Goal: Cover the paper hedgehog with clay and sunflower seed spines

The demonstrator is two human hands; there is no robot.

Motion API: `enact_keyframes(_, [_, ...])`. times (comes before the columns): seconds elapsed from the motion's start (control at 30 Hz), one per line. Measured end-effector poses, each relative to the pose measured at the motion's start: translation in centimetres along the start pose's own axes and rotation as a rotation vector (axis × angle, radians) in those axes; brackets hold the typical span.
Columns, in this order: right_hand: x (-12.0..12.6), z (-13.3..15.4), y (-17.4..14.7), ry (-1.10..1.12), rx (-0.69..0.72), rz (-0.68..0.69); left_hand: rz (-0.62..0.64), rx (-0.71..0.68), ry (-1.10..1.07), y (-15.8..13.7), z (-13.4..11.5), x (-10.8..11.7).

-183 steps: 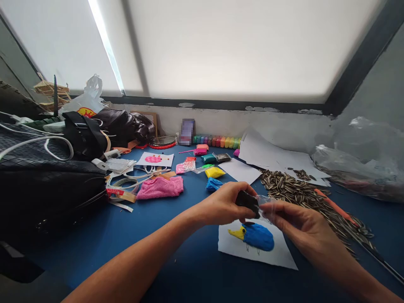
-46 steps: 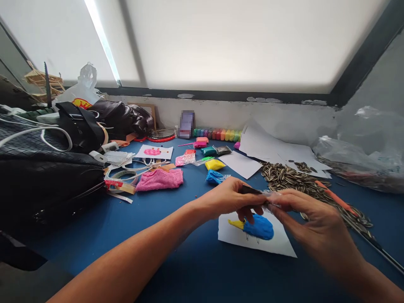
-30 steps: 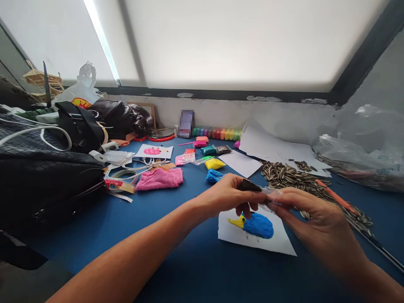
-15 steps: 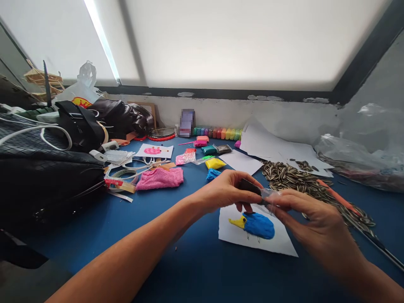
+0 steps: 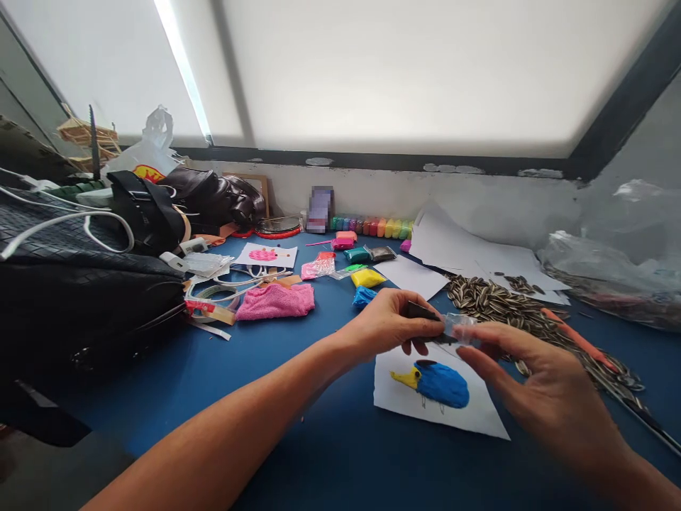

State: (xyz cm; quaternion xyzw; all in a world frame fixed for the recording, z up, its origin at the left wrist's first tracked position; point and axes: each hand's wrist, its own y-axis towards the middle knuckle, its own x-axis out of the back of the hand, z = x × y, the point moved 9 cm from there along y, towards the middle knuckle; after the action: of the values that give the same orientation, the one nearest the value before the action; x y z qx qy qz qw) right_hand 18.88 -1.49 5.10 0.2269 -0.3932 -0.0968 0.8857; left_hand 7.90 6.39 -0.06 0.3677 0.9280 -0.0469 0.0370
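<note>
My left hand (image 5: 391, 323) is closed around a packet of black modelling clay (image 5: 423, 311), whose clear plastic end sticks out to the right. Beside that end is my right hand (image 5: 537, 376), its thumb and forefinger apart, the forefinger at the plastic's edge. Whether it touches the plastic is hard to see. Under both hands lies a white sheet (image 5: 391, 394). On it is a blue clay animal (image 5: 447, 387) with a yellow pointed snout, a black eye and a dark piece on top. Thin drawn legs show below its body.
Behind my hands lie yellow (image 5: 368, 277) and blue (image 5: 364, 297) clay packets. To the right is a heap of sunflower seeds (image 5: 494, 301) with an orange-handled tool (image 5: 579, 339). A pink cloth (image 5: 277, 301) and a black bag (image 5: 90, 319) are on the left.
My right thumb and forefinger have parted at the packet's plastic end, where they were pinched together. My left hand keeps hold of the packet. The whole view has shifted slightly.
</note>
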Motion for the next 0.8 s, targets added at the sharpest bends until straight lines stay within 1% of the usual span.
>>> enact_keyframes(0.07, [0.2, -0.6, 0.1, 0.003, -0.08, -0.009, 0.032, 0.009, 0.04, 0.0, 0.0, -0.3])
enact_keyframes(0.1, [0.3, -1.0, 0.2, 0.008, -0.117, -0.011, 0.034, -0.007, 0.072, 0.0, -0.2, -0.2])
enact_keyframes(0.13, [0.4, -1.4, 0.3, 0.013, -0.153, -0.011, 0.008, -0.043, 0.129, 0.0, -0.6, 0.3])
enact_keyframes(0.17, [0.5, -1.7, 0.4, 0.013, -0.184, -0.008, -0.055, -0.096, 0.216, 0.1, -1.2, 1.2])
enact_keyframes(0.2, [0.6, -2.0, 0.5, 0.007, -0.211, -0.01, -0.162, -0.162, 0.338, 0.0, -2.0, 2.5])
enact_keyframes(0.27, [1.0, -2.7, 0.7, -0.022, -0.255, -0.021, -0.471, -0.252, 0.741, -0.7, -3.7, 5.8])
enact_keyframes(0.3, [1.2, -3.1, 0.8, -0.037, -0.271, -0.036, -0.569, -0.254, 0.976, -0.9, -4.3, 6.8])
enact_keyframes(0.33, [1.4, -3.4, 0.9, -0.047, -0.285, -0.049, -0.626, -0.216, 1.204, -0.9, -4.4, 7.6])
enact_keyframes(0.37, [1.6, -3.7, 0.9, -0.052, -0.295, -0.058, -0.642, -0.184, 1.269, -0.8, -4.1, 8.6])
enact_keyframes(0.47, [1.8, -4.3, 0.9, -0.051, -0.309, -0.069, -0.677, -0.107, 1.339, -0.6, -3.1, 10.9])
enact_keyframes(0.57, [2.0, -4.2, 1.0, -0.067, -0.287, -0.079, -0.687, -0.073, 1.339, -0.5, -2.1, 12.1])
enact_keyframes(0.67, [1.6, -4.1, 1.2, -0.031, -0.267, -0.053, -0.697, -0.105, 1.274, -0.6, -2.1, 12.7])
enact_keyframes(0.8, [0.9, -4.0, 1.4, 0.039, -0.224, -0.04, -0.746, -0.215, 1.087, -1.2, -3.6, 13.2])
